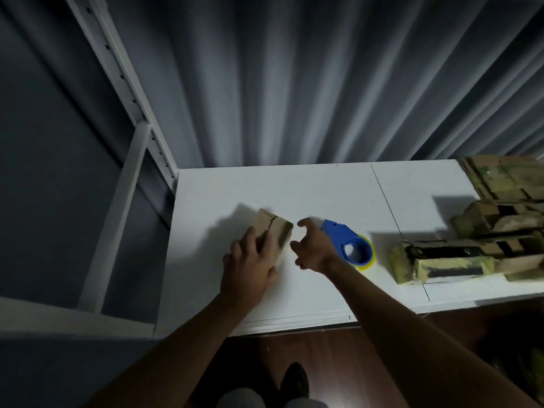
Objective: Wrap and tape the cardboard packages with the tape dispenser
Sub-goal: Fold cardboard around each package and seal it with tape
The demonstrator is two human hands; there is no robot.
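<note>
A small brown cardboard package [275, 229] lies on the white table [309, 189], with a dark crack across its top. My left hand [250, 265] rests on its near left side, fingers spread over the cardboard. My right hand [313, 245] hovers just right of the package, fingers loosely curved, holding nothing. Directly behind that hand lies the blue tape dispenser [350, 241] with a yellowish tape roll, flat on the table.
A heap of taped cardboard packages [471, 234] fills the table's right end. A white metal rack post [123, 92] stands at the left, a grey curtain [294, 83] behind. The table's front edge is near my body; dark wooden floor lies below.
</note>
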